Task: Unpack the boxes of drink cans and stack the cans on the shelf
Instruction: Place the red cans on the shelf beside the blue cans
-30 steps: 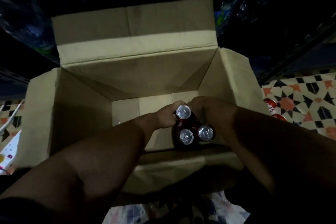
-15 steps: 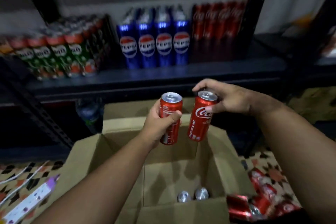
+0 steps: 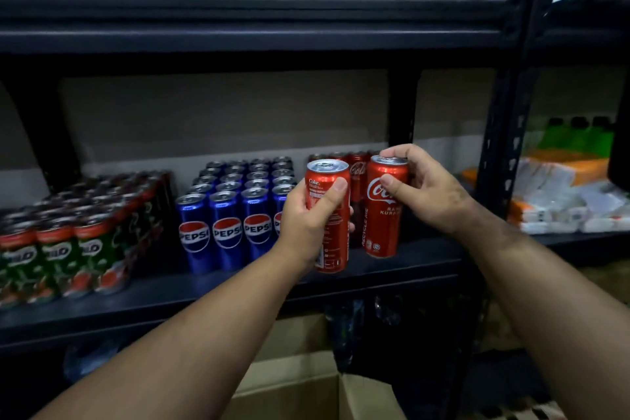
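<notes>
Before the shelf (image 3: 392, 269), each hand (image 3: 303, 225) grips 1 red can (image 3: 335, 242) (upright).

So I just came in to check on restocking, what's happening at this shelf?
A person is shelving drinks. Each hand holds one red Coca-Cola can: the left hand grips its red can in front of the dark metal shelf, and the right hand holds the other red can by its top, near the red cans already standing there. Blue Pepsi cans and green Milo cans fill the left side. An open cardboard box sits below.
</notes>
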